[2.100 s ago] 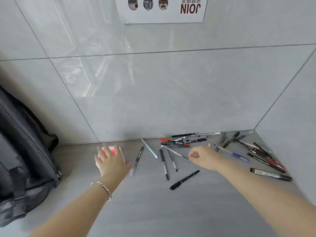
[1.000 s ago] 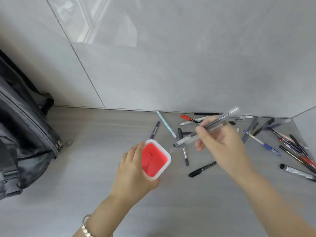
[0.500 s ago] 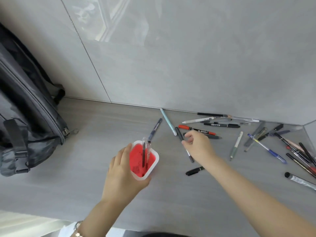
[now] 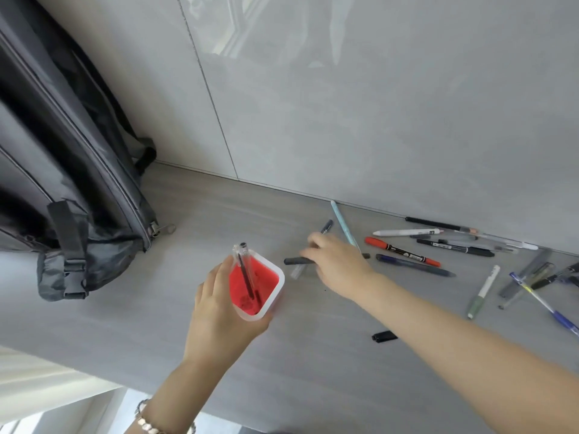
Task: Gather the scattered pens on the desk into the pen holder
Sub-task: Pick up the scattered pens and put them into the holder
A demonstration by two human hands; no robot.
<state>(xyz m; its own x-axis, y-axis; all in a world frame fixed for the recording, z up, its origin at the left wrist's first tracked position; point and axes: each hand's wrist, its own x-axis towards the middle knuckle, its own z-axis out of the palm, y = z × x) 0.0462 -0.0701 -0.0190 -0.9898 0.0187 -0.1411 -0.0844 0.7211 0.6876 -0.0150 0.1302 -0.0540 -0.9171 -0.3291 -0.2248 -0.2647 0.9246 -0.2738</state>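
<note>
My left hand (image 4: 219, 311) grips the pen holder (image 4: 272, 294), a white-rimmed cup with a red inside, just above the grey desk (image 4: 200, 214). A clear pen (image 4: 243, 267) stands in it. To the holder's right, my right hand (image 4: 338, 264) closes its fingers on a dark pen (image 4: 296, 261) that lies across a clear pen (image 4: 297, 271). Several more pens lie along the wall to the right: a light blue one (image 4: 343, 225), a red-capped marker (image 4: 402, 250), a white one (image 4: 407, 232), a green-tipped one (image 4: 482, 291).
A black backpack (image 4: 62, 158) leans against the tiled wall at the left. A short black marker (image 4: 383, 336) lies beside my right forearm. The desk's near edge runs diagonally at the lower left, with the floor below it.
My right hand has moved left from the red-capped marker and closed on a dark pen near the holder. The view has tilted; my left hand still grips the holder.
</note>
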